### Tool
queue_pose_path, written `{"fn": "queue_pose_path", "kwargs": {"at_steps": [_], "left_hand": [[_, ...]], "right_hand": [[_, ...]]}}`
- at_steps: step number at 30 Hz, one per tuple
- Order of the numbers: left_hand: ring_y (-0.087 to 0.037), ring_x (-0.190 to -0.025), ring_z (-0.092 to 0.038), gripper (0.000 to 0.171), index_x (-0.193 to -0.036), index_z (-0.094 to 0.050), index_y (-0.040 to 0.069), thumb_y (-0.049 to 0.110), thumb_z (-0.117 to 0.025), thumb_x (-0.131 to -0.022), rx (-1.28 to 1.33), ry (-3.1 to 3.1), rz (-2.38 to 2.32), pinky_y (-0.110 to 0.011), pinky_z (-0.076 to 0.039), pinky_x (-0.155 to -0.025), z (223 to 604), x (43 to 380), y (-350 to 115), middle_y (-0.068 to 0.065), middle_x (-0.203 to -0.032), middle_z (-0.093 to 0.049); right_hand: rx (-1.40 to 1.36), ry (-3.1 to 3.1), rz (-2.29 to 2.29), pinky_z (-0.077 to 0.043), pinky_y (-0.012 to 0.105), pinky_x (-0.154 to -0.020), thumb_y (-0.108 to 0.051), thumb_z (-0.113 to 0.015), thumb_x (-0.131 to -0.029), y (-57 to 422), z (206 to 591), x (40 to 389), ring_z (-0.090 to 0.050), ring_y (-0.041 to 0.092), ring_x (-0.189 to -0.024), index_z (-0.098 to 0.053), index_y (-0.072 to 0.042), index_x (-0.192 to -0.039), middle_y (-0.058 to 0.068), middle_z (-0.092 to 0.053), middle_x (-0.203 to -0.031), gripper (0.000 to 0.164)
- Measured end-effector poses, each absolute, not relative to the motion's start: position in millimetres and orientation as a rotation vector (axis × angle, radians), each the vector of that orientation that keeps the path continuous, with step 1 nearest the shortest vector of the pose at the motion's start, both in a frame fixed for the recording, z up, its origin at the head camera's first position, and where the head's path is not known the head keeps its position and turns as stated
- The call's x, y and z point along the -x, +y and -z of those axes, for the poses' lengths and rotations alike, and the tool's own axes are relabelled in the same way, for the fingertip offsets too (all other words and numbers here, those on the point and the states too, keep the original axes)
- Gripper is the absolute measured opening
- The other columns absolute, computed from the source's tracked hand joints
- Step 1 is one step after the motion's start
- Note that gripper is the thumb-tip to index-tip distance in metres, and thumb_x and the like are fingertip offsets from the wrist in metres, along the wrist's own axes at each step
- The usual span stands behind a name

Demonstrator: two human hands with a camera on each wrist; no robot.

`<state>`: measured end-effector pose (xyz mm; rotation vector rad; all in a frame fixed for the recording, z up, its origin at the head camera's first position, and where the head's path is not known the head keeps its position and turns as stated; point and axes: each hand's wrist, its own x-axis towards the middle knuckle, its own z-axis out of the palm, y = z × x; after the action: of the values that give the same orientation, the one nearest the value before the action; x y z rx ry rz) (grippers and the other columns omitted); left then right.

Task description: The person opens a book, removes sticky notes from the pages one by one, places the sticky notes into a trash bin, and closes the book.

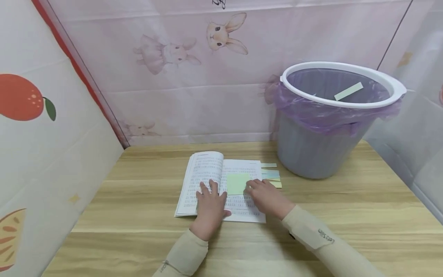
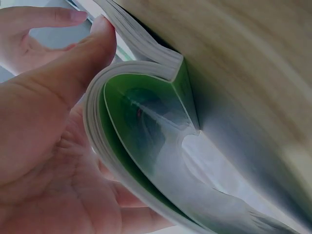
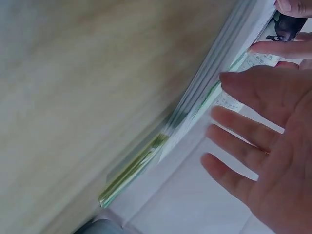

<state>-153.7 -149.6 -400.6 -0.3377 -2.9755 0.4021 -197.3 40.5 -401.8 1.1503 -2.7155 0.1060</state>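
An open book [image 1: 204, 169] lies on the wooden table, its left pages bowed upward in the left wrist view. A pale green sticky note [image 1: 237, 184] lies on the right page. My left hand [image 1: 209, 206] rests across the book's inner fold with spread fingers, the thumb low on the right page. Fingertips of my right hand [image 1: 266, 196] touch the note's right side; in the right wrist view those fingers [image 3: 239, 146] look extended and loosely spread. Several coloured sticky tabs [image 1: 271, 175] stick out past the book's right edge.
A grey bin [image 1: 311, 146] with a purple liner [image 1: 308, 111] and white rim stands at the table's back right. A pale green strip [image 1: 348, 91] shows inside its opening. Printed cloth [image 1: 104, 46] hangs behind and at the sides of the wooden table [image 1: 131, 200].
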Motion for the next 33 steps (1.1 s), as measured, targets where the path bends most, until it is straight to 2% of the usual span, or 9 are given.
{"fn": "queue_pose_path", "kwargs": {"at_steps": [7,10,15,19,22,25,28,30,33], "left_hand": [[-0.052,-0.119,-0.047,0.066,-0.124,-0.065,0.021,0.062,-0.069,-0.073,0.332,-2.978,-0.408,-0.053,-0.049,-0.088,399,152,-149,-0.026,-0.134,-0.045],[-0.052,-0.119,-0.047,0.065,-0.123,-0.066,0.021,0.061,-0.07,-0.073,0.335,-2.973,-0.404,-0.053,-0.049,-0.088,397,152,-149,-0.026,-0.133,-0.046],[-0.051,-0.119,-0.047,0.064,-0.123,-0.065,0.02,0.06,-0.07,-0.073,0.331,-2.972,-0.399,-0.053,-0.049,-0.088,396,152,-149,-0.026,-0.133,-0.046],[-0.051,-0.119,-0.047,0.064,-0.123,-0.065,0.02,0.061,-0.07,-0.073,0.331,-2.974,-0.396,-0.053,-0.049,-0.088,396,152,-150,-0.026,-0.133,-0.046],[-0.052,-0.12,-0.046,0.065,-0.124,-0.065,0.02,0.06,-0.07,-0.073,0.33,-2.982,-0.388,-0.054,-0.048,-0.088,396,152,-149,-0.027,-0.134,-0.045],[-0.053,-0.12,-0.046,0.065,-0.125,-0.065,0.021,0.06,-0.07,-0.074,0.326,-2.992,-0.378,-0.055,-0.048,-0.089,396,153,-150,-0.027,-0.134,-0.045],[-0.053,-0.12,-0.045,0.065,-0.125,-0.065,0.021,0.06,-0.07,-0.074,0.322,-3.0,-0.375,-0.055,-0.048,-0.09,397,153,-150,-0.027,-0.135,-0.044],[-0.053,-0.121,-0.045,0.066,-0.126,-0.064,0.021,0.061,-0.069,-0.074,0.317,-3.002,-0.381,-0.055,-0.047,-0.091,397,154,-150,-0.027,-0.136,-0.044],[-0.053,-0.121,-0.045,0.066,-0.126,-0.064,0.022,0.062,-0.069,-0.074,0.314,-2.991,-0.385,-0.054,-0.047,-0.091,398,154,-149,-0.027,-0.136,-0.044]], "right_hand": [[-1.116,-2.811,-0.02,-0.051,0.041,-0.077,0.005,-0.066,-0.083,41,402,194,-0.065,0.026,-0.091,-0.068,-0.003,-0.098,0.01,-0.065,-0.103,0.018],[-1.1,-2.838,-0.015,-0.052,0.041,-0.077,0.004,-0.065,-0.084,42,403,192,-0.064,0.026,-0.089,-0.068,0.0,-0.095,0.011,-0.065,-0.102,0.012],[-1.106,-2.83,-0.063,-0.052,0.042,-0.077,0.005,-0.062,-0.086,47,404,189,-0.064,0.027,-0.09,-0.068,0.004,-0.097,0.013,-0.065,-0.105,0.013],[-1.121,-2.814,-0.126,-0.051,0.043,-0.074,0.01,-0.061,-0.081,54,404,190,-0.063,0.029,-0.089,-0.069,0.003,-0.092,0.014,-0.064,-0.103,0.015],[-1.111,-2.784,-0.112,-0.051,0.042,-0.071,0.01,-0.064,-0.076,59,402,193,-0.061,0.029,-0.084,-0.067,0.002,-0.086,0.012,-0.063,-0.094,0.013],[-1.065,-2.723,-0.063,-0.049,0.039,-0.065,0.004,-0.07,-0.075,57,398,199,-0.055,0.025,-0.076,-0.062,0.001,-0.085,0.008,-0.055,-0.084,0.012],[-1.035,-2.668,-0.01,-0.045,0.034,-0.061,-0.008,-0.076,-0.077,50,394,205,-0.05,0.022,-0.074,-0.058,-0.001,-0.09,0.005,-0.048,-0.083,0.023],[-1.046,-2.648,0.035,-0.045,0.033,-0.062,-0.015,-0.08,-0.076,42,393,208,-0.05,0.022,-0.076,-0.056,-0.002,-0.095,0.006,-0.049,-0.086,0.033],[-1.076,-2.619,0.115,-0.047,0.033,-0.063,-0.016,-0.078,-0.076,28,394,213,-0.053,0.022,-0.077,-0.058,-0.004,-0.097,0.007,-0.053,-0.089,0.032]]}}
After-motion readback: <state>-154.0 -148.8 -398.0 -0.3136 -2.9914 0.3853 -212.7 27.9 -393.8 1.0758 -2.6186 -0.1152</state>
